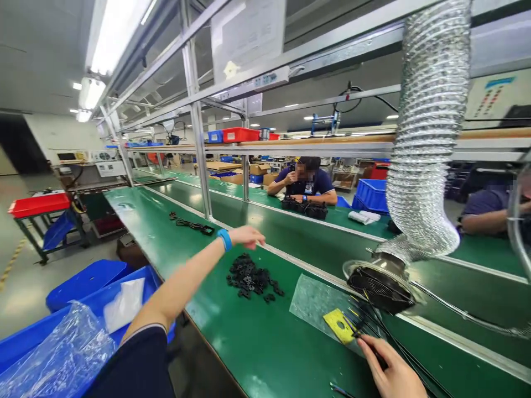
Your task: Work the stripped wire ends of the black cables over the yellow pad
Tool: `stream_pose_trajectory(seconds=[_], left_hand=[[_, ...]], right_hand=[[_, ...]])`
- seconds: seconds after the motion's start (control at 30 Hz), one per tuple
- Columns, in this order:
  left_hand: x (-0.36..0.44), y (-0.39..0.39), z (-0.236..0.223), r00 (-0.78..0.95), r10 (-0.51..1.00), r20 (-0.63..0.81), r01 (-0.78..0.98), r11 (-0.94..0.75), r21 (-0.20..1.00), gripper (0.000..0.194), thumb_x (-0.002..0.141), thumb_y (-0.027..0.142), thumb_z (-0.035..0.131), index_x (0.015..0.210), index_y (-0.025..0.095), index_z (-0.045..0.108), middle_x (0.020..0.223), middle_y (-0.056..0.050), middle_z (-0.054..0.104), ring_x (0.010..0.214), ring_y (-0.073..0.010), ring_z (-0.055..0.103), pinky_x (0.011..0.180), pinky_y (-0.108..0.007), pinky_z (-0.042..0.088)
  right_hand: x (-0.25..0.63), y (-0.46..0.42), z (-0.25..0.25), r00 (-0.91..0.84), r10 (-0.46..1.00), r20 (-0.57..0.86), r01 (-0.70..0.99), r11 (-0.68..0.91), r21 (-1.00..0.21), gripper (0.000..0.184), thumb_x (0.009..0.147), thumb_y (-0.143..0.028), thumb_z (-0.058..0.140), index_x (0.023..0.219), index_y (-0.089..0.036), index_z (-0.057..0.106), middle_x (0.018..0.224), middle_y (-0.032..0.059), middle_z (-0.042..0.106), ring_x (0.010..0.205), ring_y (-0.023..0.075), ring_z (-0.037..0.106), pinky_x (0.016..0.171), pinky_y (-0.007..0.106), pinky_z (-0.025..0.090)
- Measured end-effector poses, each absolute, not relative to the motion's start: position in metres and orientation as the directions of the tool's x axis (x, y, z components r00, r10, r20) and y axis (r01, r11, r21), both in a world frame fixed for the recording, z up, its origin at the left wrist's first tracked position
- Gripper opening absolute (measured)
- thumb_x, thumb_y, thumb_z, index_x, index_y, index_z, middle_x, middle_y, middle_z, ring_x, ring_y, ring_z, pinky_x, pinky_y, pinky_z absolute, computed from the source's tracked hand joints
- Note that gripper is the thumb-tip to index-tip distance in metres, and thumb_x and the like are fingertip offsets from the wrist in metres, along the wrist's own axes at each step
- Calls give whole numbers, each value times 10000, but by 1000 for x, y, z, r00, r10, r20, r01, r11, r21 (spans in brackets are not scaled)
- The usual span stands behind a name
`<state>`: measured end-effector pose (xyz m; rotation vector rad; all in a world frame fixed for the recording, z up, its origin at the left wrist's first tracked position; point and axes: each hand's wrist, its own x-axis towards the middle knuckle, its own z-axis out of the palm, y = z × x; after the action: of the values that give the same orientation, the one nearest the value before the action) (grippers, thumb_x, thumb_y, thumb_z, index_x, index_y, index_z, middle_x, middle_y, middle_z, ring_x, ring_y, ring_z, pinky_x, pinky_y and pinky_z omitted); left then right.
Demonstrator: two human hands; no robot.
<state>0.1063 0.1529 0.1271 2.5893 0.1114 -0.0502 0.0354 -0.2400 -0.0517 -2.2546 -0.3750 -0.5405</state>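
Observation:
My left hand (pixel 248 236), with a blue band on its wrist, reaches out over the green bench beyond a pile of small black plastic parts (pixel 250 275). Its fingers look loosely stretched, and nothing shows in them. At the lower right, my right hand (pixel 392 367) is closed on what looks like a thin black cable, its end beside a yellow sponge (pixel 339 325). The sponge lies on a translucent sheet (pixel 309 301). More black cables (pixel 396 342) run past my right hand; their far ends are hard to make out.
A round fume extractor (pixel 379 284) under a silver duct (pixel 427 127) hangs low on the right. Black cords (pixel 193 224) lie farther left. Blue bins (pixel 37 331) stand beside the bench. A metal post (pixel 199 143) rises beyond; a co-worker (pixel 307 179) sits across.

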Motion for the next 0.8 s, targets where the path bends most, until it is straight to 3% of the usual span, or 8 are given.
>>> stream_pose_trajectory(seconds=[0.07, 0.13, 0.2, 0.3, 0.37, 0.53, 0.8], left_hand=[[96, 83, 90, 980, -178, -91, -86, -788, 610, 271, 840, 422, 628, 949, 210, 757, 810, -18, 725, 632, -112, 637, 631, -210, 483], [86, 20, 53, 857, -512, 60, -402, -592, 699, 347, 810, 389, 660, 1093, 196, 719, 1014, -62, 711, 734, -132, 642, 706, -227, 484], [79, -29, 26, 797, -582, 162, -486, -457, 745, 432, 780, 384, 688, 1157, 173, 682, 1118, -95, 669, 779, -142, 623, 762, -252, 486], [72, -67, 1, 798, -588, 129, -365, -302, 881, 312, 821, 389, 628, 982, 138, 718, 901, -74, 685, 719, -140, 597, 702, -260, 492], [72, -73, -9, 800, -598, 54, -206, -189, 960, 338, 814, 429, 633, 934, 123, 708, 752, -47, 661, 651, -134, 589, 647, -260, 494], [77, -62, -17, 825, -562, -68, 113, 47, 992, 579, 672, 449, 796, 1123, 129, 624, 785, -36, 670, 677, -134, 642, 725, -300, 531], [74, -61, -17, 847, -519, -112, 169, 64, 983, 492, 562, 407, 867, 897, 104, 672, 794, -54, 690, 658, -120, 630, 737, -308, 536]], right_hand=[[31, -235, -46, 853, 37, 520, 413, -657, -631, 590, 798, -757, 427, 783, -240, 710, 797, 48, 732, 640, 194, 693, 552, 251, 552], [28, -231, -42, 840, 22, 542, 422, -652, -629, 580, 828, -734, 419, 787, -227, 697, 787, 58, 720, 649, 193, 683, 559, 254, 541], [24, -229, -38, 831, 56, 554, 456, -639, -620, 548, 869, -679, 413, 785, -213, 687, 784, 71, 710, 685, 200, 681, 618, 268, 547], [18, -227, -35, 833, 110, 542, 479, -634, -607, 473, 940, -535, 383, 822, -201, 697, 792, 78, 697, 705, 196, 671, 674, 283, 542], [18, -227, -35, 835, 108, 540, 467, -659, -590, 411, 958, -436, 382, 864, -201, 706, 759, 62, 681, 687, 185, 658, 662, 274, 528], [20, -229, -40, 849, 48, 527, 405, -699, -589, 298, 953, -321, 440, 864, -204, 700, 776, 39, 670, 694, 158, 643, 648, 239, 486], [18, -230, -38, 890, 44, 453, 349, -705, -617, 256, 946, -312, 479, 873, -199, 697, 785, 41, 651, 696, 162, 613, 645, 249, 448]])
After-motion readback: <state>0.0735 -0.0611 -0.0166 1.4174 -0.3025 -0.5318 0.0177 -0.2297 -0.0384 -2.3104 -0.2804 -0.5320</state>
